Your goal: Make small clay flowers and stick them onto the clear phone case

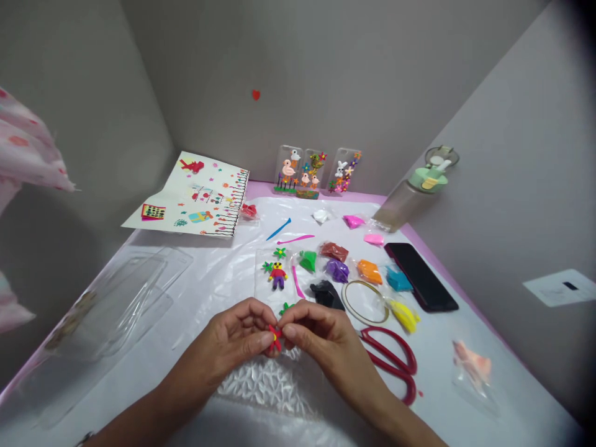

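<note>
We locate the red flower (275, 339) above the bubble wrap (272, 386). The left hand (238, 332) clamps it between thumb and fingers, presumably for steadiness (the part is small). The right hand (319, 335) meets its edge, thumb and forefinger nearly together; we cannot tell whether they grip. The 2 hands hide the near end of the clear case (261, 290) and, apparently, the blades of the scissors (393, 370).

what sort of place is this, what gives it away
It looks like a craft table, perhaps at home: a red flower pinched in the left hand, small bags of colourful modelling clay, and decorated clear phone cases propped behind.
</note>
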Demonstrator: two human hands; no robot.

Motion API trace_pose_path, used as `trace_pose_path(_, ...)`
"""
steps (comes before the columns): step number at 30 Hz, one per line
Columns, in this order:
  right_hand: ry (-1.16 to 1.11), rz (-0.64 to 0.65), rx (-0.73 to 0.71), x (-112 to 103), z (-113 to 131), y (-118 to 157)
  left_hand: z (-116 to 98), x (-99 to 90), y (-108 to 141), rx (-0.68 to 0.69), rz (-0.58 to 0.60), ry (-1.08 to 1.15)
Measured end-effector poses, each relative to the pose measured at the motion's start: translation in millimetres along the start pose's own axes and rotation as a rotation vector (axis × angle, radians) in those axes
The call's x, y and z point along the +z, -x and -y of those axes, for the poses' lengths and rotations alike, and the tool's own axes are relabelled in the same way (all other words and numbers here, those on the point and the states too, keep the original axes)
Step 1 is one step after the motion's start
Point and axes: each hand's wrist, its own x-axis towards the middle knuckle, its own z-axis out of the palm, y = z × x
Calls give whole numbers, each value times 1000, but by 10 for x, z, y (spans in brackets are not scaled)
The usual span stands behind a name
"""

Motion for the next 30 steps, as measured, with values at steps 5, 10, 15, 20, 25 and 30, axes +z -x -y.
trace_pose_path(5, 41, -14, -21, 7, -7, 5, -1, 2, 8, -10, -9, -4)
trace_pose_path(10, 52, -3, -10, 22, -3, 5, 15, -7, 10, 6, -4, -5)
trace_pose_path(15, 82, -16, -29, 11, -2, 10, 29, -17, -6, 3, -5, -7)
trace_pose_path(20, 81, -17, -23, 22, -13, 10, 14, -3, -12, -6, -14, -4)
trace_pose_path(25, 122, -27, -44, 29, -5, 19, 7, 3, -12, -10, -12, -11)
trace_pose_path(30, 127, -33, -43, 27, -4, 21, 25, -5, 4, -15, -18, -16)
